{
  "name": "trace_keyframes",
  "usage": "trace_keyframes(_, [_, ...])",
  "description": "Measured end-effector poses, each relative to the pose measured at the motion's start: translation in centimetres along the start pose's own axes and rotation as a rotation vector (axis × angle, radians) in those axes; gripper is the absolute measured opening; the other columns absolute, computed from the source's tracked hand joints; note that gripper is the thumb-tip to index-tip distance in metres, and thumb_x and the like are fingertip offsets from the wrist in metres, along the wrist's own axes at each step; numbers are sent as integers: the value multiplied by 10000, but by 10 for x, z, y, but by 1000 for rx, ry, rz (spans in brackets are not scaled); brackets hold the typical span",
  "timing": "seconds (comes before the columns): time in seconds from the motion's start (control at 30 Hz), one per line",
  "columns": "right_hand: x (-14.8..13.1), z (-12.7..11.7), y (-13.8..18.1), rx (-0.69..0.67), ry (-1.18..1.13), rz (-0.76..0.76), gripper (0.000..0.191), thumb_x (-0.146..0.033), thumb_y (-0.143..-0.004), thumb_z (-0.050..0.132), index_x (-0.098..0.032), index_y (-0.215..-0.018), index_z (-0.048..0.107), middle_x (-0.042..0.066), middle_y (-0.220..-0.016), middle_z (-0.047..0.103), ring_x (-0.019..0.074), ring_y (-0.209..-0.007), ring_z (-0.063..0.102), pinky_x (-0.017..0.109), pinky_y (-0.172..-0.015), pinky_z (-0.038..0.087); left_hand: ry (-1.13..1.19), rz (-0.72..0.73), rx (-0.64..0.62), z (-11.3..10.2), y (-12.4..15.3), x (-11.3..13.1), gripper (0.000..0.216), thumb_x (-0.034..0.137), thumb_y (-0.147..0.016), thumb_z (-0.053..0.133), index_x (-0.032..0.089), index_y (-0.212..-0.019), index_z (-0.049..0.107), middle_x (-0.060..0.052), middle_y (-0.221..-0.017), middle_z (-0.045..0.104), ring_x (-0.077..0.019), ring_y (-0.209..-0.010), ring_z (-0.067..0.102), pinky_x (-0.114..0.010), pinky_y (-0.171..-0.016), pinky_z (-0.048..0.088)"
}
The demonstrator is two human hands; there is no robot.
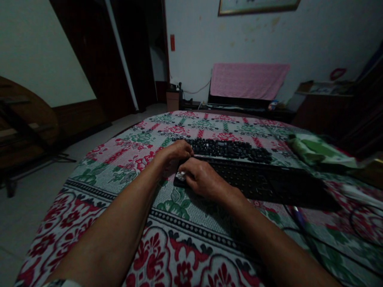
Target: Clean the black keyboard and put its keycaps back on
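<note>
Head view: black flat rectangular keyboard (254, 181), matte, its surface showing a fine grid, lying crosswise mid-bed on red, green and white floral bedcover (179, 239). Heap of loose black keycaps (230, 149) just behind it. Right hand (200, 179) curled over keyboard's left end, pinching small pale item (180, 175), kind unclear. Left hand (176, 152) bent at heap's left end; grip cannot be told. Crumpled green cloth (317, 150) at right.

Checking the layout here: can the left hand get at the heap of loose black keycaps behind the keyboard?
Probably yes. The left hand lies at the left end of the heap of loose black keycaps, with nothing between; the right hand is nearer, on the flat black keyboard.
</note>
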State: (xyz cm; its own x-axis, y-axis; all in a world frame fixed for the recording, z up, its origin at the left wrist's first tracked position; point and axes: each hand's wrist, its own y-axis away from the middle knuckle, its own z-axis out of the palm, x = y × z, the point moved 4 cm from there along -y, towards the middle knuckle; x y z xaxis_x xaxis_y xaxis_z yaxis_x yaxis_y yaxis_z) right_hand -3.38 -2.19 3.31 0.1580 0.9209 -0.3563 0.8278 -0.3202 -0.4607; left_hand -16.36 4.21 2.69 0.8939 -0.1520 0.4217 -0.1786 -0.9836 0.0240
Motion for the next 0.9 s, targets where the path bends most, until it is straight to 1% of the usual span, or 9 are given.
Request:
trace_keyframes(0.1, [-6, 14, 1, -55, 16, -20, 224, -91, -783, 445, -158, -935, 595, 60, -904, 558, 146, -854, 500, 267, -753, 389, -4, -12, -1, 1, -1, -2, 326, 118, -653, 470, 128, -908, 671, -11, -784, 670, -118, -687, 569, -189, -632, 425])
trace_keyframes(0.17, [-8, 17, 2, -88, 18, -28, 229, -86, -773, 452, -163, -929, 600, 55, -896, 558, 143, -843, 502, 260, -747, 388, -18, -13, -9, 1, -2, -1, 335, 120, -651, 471, 124, -921, 668, -14, -808, 672, -120, -705, 573, -184, -638, 426])
trace_keyframes(0.23, [-7, 13, 2, -84, 20, -3, 217, -84, -754, 466, -159, -906, 601, 50, -876, 561, 137, -805, 504, 254, -725, 388, -34, -11, -13, 1, -2, -1, 339, 126, -648, 474, 122, -926, 669, -17, -833, 675, -123, -725, 578, -179, -647, 427])
trace_keyframes(0.33, [-1, 1, 3, -18, 15, 53, 193, -84, -733, 472, -152, -863, 597, 45, -852, 567, 128, -756, 501, 248, -695, 382, -45, -10, -7, 1, -2, -1, 349, 131, -648, 472, 123, -937, 668, -22, -848, 676, -125, -731, 581, -177, -650, 428])
trace_keyframes(0.4, [1, -3, 4, -6, 1, 56, 210, -66, -722, 463, -154, -858, 596, 40, -842, 573, 126, -756, 501, 249, -702, 378, -45, -9, -7, 1, -2, -1, 349, 134, -651, 469, 127, -937, 668, -24, -854, 676, -126, -729, 582, -181, -651, 429])
trace_keyframes(0.53, [-4, 4, 7, -102, 17, 39, 236, -80, -726, 454, -165, -893, 596, 46, -871, 569, 131, -782, 506, 246, -708, 373, -50, -3, -11, 3, -3, -3, 348, 137, -659, 461, 127, -942, 664, -23, -857, 672, -123, -729, 577, -184, -656, 430])
trace_keyframes(0.63, [-5, 6, 10, -151, 101, 96, 227, -112, -711, 461, -169, -885, 595, 49, -847, 559, 136, -742, 501, 242, -658, 364, -57, 7, -20, 3, -4, -3, 349, 132, -662, 453, 126, -945, 658, -20, -841, 670, -119, -728, 574, -180, -638, 425])
trace_keyframes(0.77, [1, -9, 13, -159, 165, 176, 194, -130, -691, 462, -171, -819, 602, 45, -804, 564, 131, -681, 483, 235, -607, 339, -103, -9, -13, 2, -4, -2, 326, 147, -653, 469, 150, -912, 666, -9, -809, 669, -118, -715, 572, -174, -615, 411])
trace_keyframes(0.9, [11, -29, 18, -147, 149, 231, 198, -120, -685, 467, -161, -817, 609, 48, -808, 582, 121, -684, 486, 220, -618, 340, -98, -3, -23, 3, -4, -2, 342, 163, -651, 461, 160, -928, 662, -14, -825, 665, -122, -711, 575, -185, -610, 411])
